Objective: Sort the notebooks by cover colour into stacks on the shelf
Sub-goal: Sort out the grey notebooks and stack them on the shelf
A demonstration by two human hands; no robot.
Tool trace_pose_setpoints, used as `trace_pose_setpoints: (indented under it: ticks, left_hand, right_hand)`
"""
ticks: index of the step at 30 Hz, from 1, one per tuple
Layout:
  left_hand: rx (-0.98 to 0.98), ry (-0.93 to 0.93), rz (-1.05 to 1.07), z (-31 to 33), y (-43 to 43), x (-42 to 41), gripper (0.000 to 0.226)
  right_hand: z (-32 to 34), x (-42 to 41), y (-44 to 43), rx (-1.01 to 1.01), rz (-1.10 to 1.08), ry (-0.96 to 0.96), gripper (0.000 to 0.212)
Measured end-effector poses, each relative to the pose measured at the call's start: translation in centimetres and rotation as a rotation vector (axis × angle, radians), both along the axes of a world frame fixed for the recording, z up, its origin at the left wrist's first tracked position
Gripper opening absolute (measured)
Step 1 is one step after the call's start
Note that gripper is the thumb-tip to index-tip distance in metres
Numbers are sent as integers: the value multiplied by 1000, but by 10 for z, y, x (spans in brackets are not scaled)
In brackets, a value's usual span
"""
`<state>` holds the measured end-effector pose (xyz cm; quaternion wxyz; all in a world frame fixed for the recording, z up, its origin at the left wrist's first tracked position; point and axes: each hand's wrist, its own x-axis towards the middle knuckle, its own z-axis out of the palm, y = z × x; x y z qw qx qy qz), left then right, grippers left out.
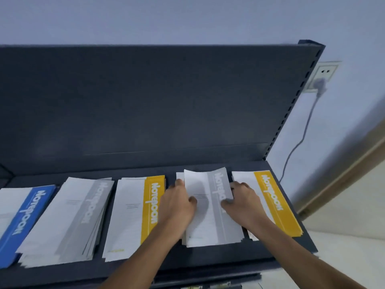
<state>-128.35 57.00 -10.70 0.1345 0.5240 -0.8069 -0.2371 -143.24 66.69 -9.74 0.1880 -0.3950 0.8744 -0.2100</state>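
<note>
Several notebook stacks lie in a row on the dark shelf (pixel 145 265). From the left: a blue stack (pixel 25 213), a grey stack (pixel 83 215), a yellow stack (pixel 150 205), a second grey stack (pixel 210 222), and a second yellow stack (pixel 275 203) at the right end. My left hand (pixel 179 203) grips the left edge of the top grey notebook (pixel 216 184) on the second grey stack, thumb on its cover. My right hand (pixel 243 199) holds its right edge. The notebook's far end is bowed upward.
The shelf's dark back panel (pixel 145 101) rises behind the stacks, with a slotted upright (pixel 291 105) at its right. A wall socket (pixel 321 78) with a plug and a hanging cable (pixel 300 142) is on the wall to the right. A lower shelf edge (pixel 208 282) shows below.
</note>
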Motion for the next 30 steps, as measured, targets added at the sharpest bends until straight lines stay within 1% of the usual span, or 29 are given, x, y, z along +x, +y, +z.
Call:
trace_pose_setpoints:
  ticks: [4, 8, 12, 15, 20, 26, 30]
  left_hand:
    - [-11, -9, 71, -6, 4, 2, 31]
    - [-14, -5, 64, -13, 9, 4, 39]
    - [-56, -6, 45, -18, 17, 6, 48]
    - [-100, -44, 21, -20, 23, 7, 49]
    - [-157, -98, -2, -20, 31, 6, 55]
    - [-176, -67, -36, -9, 31, 13, 50]
    - [-191, -45, -17, 8, 29, 37, 35]
  right_hand:
    - [-1, 0, -8, 30, 70, 27, 20]
    - [-3, 1, -11, 75, 117, 109, 16]
    - [-9, 2, -9, 87, 147, 145, 23]
    - [-13, 2, -6, 86, 181, 152, 28]
    - [-14, 0, -3, 75, 215, 169, 26]
    - [-4, -3, -6, 3, 276, 273, 32]
    - [11, 15, -19, -19, 404, 308, 32]
